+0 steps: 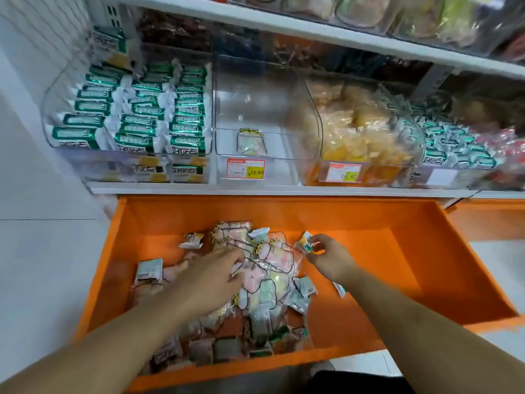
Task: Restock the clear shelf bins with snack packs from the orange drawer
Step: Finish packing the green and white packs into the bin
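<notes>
So both hands are down in the orange drawer (426,251) right now. Left hand (210,277) sits flat-ish on the pile of clear packs (267,268), the ones with pastel sweets and a little cartoon print; fingers reach onto the plastic, but motion blur means I can't tell if they're actually curled round a pack or just resting on it. Right hand (329,257) is just right of that pile, fingertips pinched together on a small green-and-white pack (305,242), lifted a bit off the drawer floor.

Scattered around the hands are more small packs: one silver pack (149,270) left of the left hand, another (192,240) up ahead of it, a few more under the right wrist and near the drawer's front wall.

Up above the hands on the shelf, the middle bin (264,109) holds only one cartoon pack (251,142) at the front. The left bin (54,109) is stacked with green packs, and the bin (312,115) above the right hand is full of yellow ones. Red price tags (245,168) are stuck on the fronts.
</notes>
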Action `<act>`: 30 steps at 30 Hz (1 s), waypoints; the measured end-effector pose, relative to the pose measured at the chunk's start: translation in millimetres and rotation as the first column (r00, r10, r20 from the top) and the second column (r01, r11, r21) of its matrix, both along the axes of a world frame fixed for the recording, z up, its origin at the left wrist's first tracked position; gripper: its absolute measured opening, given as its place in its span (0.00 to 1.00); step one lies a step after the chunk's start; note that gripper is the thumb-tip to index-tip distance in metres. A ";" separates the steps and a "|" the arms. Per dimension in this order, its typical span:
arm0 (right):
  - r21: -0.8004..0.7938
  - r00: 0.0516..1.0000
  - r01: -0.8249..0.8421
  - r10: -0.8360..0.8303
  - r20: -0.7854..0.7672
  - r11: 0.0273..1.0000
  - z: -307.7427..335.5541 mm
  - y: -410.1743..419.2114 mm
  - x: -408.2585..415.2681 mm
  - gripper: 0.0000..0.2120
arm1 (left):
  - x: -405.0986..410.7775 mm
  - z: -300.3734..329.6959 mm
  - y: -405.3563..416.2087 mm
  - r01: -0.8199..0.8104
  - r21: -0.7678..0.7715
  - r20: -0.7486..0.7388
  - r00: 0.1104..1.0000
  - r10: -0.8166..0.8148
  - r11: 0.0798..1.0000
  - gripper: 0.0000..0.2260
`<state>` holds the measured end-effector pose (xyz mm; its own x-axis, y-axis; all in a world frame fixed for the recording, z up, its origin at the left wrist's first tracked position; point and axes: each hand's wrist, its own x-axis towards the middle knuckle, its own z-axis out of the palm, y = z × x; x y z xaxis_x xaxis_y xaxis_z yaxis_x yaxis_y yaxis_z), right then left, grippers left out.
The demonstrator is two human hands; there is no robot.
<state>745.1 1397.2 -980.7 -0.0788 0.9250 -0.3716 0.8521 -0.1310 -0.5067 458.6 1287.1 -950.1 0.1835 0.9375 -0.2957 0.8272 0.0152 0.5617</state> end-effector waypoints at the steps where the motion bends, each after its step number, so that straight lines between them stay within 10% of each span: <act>1: -0.001 0.999 -0.010 0.010 0.033 1.000 -13.9 9.4 4.9 0.13 | 6.4 -9.9 5.6 -0.010 -0.022 0.016 1.000 0.011 1.000 0.16; 11: -0.046 0.990 0.014 -0.007 0.143 0.999 -180.4 116.3 45.2 0.27 | 47.9 -94.4 43.9 -0.227 -0.169 0.262 0.928 0.266 0.959 0.18; 16: -0.006 0.975 -0.005 0.007 0.220 1.000 -172.1 117.0 33.7 0.10 | 46.9 -110.2 45.1 -0.279 -0.229 0.299 0.892 0.340 0.933 0.13; 21: 0.013 0.966 0.095 -0.096 0.238 0.995 -143.4 97.9 44.3 0.17 | 48.3 -109.7 46.5 -0.302 -0.264 0.321 0.868 0.379 0.916 0.08; 27: -0.044 0.999 -0.004 0.006 0.050 0.999 -61.8 89.1 46.7 0.18 | 54.9 -103.2 55.2 -0.325 -0.361 0.379 0.805 0.456 0.874 0.04; 30: -0.103 0.976 -0.178 0.163 -0.142 0.979 -30.9 75.3 13.9 0.19 | 59.0 -92.9 56.7 -0.336 -0.534 0.483 0.631 0.607 0.776 0.04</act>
<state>759.0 1472.4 -1011.6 -0.2870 0.8455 -0.4503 0.7936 -0.0534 -0.6060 517.6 1343.7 -1043.0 0.0074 0.7867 -0.6173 0.1248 0.6118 0.7811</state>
